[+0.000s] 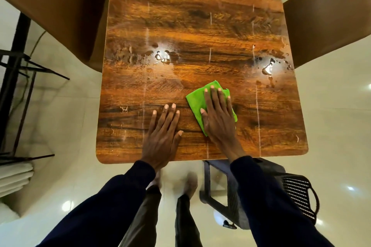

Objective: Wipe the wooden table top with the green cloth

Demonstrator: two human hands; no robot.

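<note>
Pressing the green cloth (195,103) flat onto the wooden table top (190,16), on its near right part, a little in from the front edge. Covering most of the folded cloth with the right hand (217,115), fingers straight and spread, palm down, curling round nothing. Pushing rather than pinching, probably to spread the pressure and drag the whole pad across the surface. Resting the left hand (163,132) just beside the cloth on bare wood, likewise flat and holding nothing, seemingly bracing the body while leaning over the table.

Facing two patches of standing water further out: a left puddle (162,56) left of centre and a right puddle (268,68) near the right edge, both beyond the cloth and apart from it. Judging by those, being somewhere in the early or middle part of the wipe, with the far half calling for a longer reach. Risking pushing the right-hand water off the edge instead of soaking it up.

Working with a left brown chair (60,6) and a right brown chair (331,16) drawn up to the table's long sides, possibly crowding a sweep out to the edges. Standing close to a dark plastic chair (297,190) by the near right corner, with a black metal rack (18,66) and folded white towels (14,176) well off to the left on the glossy floor.
</note>
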